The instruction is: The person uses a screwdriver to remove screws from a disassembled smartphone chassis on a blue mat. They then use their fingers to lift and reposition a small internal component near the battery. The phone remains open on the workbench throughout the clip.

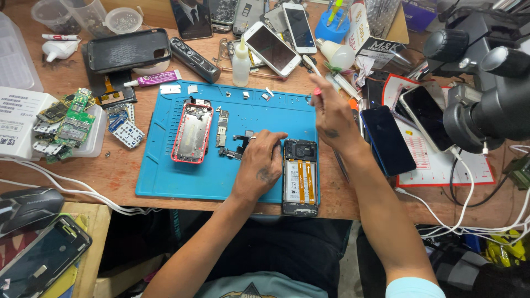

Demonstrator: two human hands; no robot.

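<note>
Cluttering a wooden bench (127, 176), phones ring a blue mat (165, 182) (hands (259, 165) there).

Wooden workbench (127, 176), worn brown top, fills most of frame. Blue work mat (165, 182) lies flat at centre. Black phone case (130, 49) and white bottle (240, 62) at upper left and upper centre. Green circuit boards (69, 124) piled on white box (16, 113) at left edge. White cables (72, 190) trail across lower left. Dark phone (387, 140) right of mat, beside red-edged white card (441, 165). Black microscope (486, 83) at upper right
</note>
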